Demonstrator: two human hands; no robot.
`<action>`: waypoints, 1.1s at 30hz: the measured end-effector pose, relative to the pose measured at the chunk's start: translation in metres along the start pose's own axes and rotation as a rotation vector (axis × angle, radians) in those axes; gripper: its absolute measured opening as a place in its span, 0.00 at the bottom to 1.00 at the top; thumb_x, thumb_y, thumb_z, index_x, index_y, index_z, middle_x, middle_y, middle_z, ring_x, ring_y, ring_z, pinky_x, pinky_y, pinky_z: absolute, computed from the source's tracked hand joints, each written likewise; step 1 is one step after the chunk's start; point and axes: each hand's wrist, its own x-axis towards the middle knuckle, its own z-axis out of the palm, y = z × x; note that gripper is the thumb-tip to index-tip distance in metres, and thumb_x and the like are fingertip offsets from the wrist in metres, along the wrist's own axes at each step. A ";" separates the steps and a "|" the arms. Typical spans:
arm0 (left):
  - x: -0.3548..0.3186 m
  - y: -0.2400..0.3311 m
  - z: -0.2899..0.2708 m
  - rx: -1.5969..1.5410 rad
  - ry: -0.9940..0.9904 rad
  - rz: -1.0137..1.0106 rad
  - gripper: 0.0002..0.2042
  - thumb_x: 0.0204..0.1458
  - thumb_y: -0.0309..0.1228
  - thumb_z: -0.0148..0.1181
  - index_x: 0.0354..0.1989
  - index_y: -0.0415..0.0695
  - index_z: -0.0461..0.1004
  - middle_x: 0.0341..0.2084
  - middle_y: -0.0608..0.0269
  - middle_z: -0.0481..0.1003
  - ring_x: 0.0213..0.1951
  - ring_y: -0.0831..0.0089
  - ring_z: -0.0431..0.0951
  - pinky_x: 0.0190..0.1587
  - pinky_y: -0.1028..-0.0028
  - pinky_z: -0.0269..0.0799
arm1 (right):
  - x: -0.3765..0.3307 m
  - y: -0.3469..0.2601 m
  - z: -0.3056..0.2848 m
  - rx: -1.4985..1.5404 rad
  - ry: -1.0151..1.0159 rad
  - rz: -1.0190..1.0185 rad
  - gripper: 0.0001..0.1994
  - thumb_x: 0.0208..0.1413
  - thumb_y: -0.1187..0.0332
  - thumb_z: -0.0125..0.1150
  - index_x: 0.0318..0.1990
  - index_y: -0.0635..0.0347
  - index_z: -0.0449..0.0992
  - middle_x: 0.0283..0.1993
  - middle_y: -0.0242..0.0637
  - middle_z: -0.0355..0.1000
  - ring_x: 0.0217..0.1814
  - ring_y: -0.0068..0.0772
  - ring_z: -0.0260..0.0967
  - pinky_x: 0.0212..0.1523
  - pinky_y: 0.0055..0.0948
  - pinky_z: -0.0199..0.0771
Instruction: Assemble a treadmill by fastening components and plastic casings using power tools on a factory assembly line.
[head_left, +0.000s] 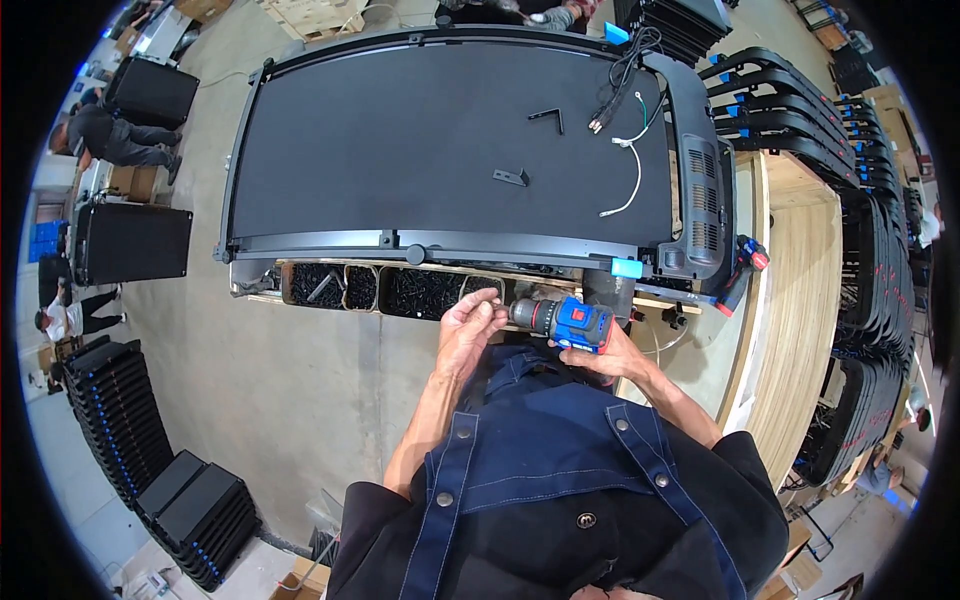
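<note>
My right hand (612, 358) is wrapped round the grip of a blue and black cordless drill (578, 322) with its chuck pointing left. At the front of the chuck, my left hand (470, 332) is closed in a pinch; what its fingertips hold is too small to make out. Just beyond my hands stretches a treadmill deck (420, 140) with a black belt. Two L-shaped brackets, a black bracket (550, 118) and a second bracket (512, 177), lie on it beside a white cable (636, 165). Bins of dark screws (420, 292) sit along its near edge.
A red and black power tool (742, 272) rests at the deck's right corner, by a motor cover (700, 190). Wooden crating (790, 290) and stacked black frames (870, 290) stand at the right. Stacked black panels (120, 420) are at the left, where other people (115, 135) work.
</note>
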 end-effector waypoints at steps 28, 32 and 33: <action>0.027 -0.010 0.052 0.188 -0.044 0.055 0.14 0.61 0.39 0.65 0.41 0.38 0.76 0.31 0.55 0.80 0.34 0.68 0.83 0.38 0.70 0.82 | -0.034 -0.050 -0.046 -0.230 0.087 -0.189 0.22 0.44 0.69 0.75 0.47 0.66 0.75 0.41 0.41 0.79 0.43 0.31 0.76 0.52 0.36 0.76; 0.044 -0.002 0.072 0.265 -0.001 0.123 0.14 0.63 0.40 0.63 0.40 0.39 0.75 0.29 0.57 0.80 0.33 0.69 0.82 0.36 0.71 0.82 | -0.023 -0.046 -0.039 -0.217 0.086 -0.262 0.20 0.47 0.72 0.73 0.47 0.66 0.75 0.40 0.39 0.79 0.38 0.29 0.77 0.43 0.34 0.79; 0.051 0.005 0.078 0.279 -0.044 0.117 0.15 0.64 0.41 0.60 0.42 0.39 0.74 0.30 0.58 0.80 0.31 0.71 0.81 0.34 0.72 0.81 | -0.022 -0.049 -0.037 0.126 0.062 -0.146 0.19 0.49 0.73 0.71 0.48 0.66 0.74 0.40 0.39 0.79 0.37 0.27 0.76 0.41 0.32 0.80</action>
